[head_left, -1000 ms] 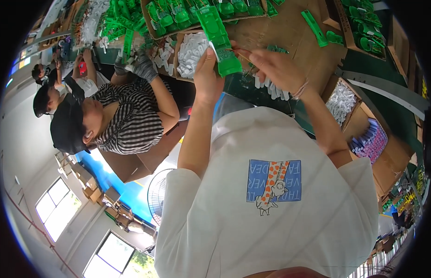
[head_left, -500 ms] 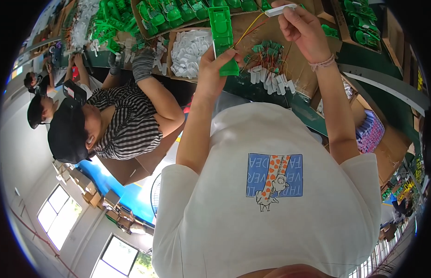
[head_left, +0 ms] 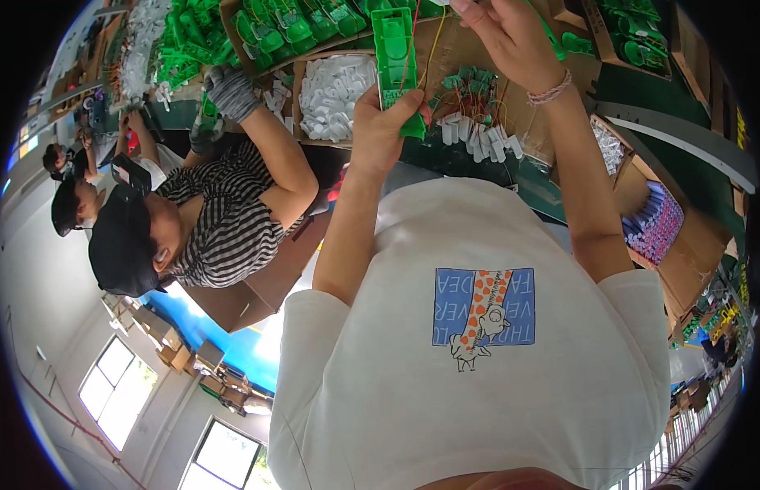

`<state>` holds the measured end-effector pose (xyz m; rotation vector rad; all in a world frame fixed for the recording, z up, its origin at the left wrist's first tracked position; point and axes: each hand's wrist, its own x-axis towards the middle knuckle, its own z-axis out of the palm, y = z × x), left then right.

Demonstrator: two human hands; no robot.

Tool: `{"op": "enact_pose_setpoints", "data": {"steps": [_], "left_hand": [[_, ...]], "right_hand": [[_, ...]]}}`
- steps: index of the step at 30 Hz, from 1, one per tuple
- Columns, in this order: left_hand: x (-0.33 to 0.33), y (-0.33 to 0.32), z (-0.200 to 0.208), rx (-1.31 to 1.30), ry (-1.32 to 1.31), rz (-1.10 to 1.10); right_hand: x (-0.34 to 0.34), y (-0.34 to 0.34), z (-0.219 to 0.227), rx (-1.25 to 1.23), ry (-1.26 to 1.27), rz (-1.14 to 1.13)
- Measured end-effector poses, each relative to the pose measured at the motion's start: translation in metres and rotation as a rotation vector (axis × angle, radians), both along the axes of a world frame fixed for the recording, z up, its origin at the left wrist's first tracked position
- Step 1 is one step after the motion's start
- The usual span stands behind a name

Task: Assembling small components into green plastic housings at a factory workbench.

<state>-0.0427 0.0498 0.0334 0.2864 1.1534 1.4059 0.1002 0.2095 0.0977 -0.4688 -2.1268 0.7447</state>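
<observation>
My left hand [head_left: 382,129] is closed round the lower end of a green plastic housing [head_left: 393,49], its open hollow side facing me. From beside my left thumb, a red wire and a yellow wire [head_left: 434,53] run up to the top edge of the view. There my right hand [head_left: 515,41] pinches a white plastic piece [head_left: 439,2], mostly cut off by the picture's rim. On the bench below my right hand lies a bunch of small green circuit boards [head_left: 471,82], wired to several white pieces [head_left: 482,139].
Left of my left hand stands a box of loose white pieces [head_left: 335,94], with a carton of green housings [head_left: 302,33] behind it. A co-worker's gloved hand [head_left: 231,94] works at the left. Boxes with purple-pink sticks [head_left: 656,224] and clear parts [head_left: 608,147] stand right of my arm.
My right hand has moved left and up with the white piece, which now reaches the rim. The wires stand steeper beside the housing. The co-worker's gloved hand has moved left and farther away.
</observation>
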Motion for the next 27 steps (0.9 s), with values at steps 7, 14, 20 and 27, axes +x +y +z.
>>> {"op": "enact_pose_setpoints", "data": {"steps": [7,14,20,27], "left_hand": [[-0.002,0.009,-0.006,0.067,0.143,0.005],[0.014,0.024,0.012,0.134,0.628,-0.115],[0.022,0.014,-0.004,-0.046,1.212,-0.23],[0.003,0.017,-0.026,0.028,1.023,-0.265]], "right_hand": [[-0.022,0.008,-0.032,-1.018,0.497,0.253],[-0.029,-0.003,-0.062,-0.842,0.167,-0.067],[-0.054,-0.004,-0.046,-0.549,-0.426,-0.453],[-0.038,0.032,-0.087,-1.139,-0.182,0.538]]}}
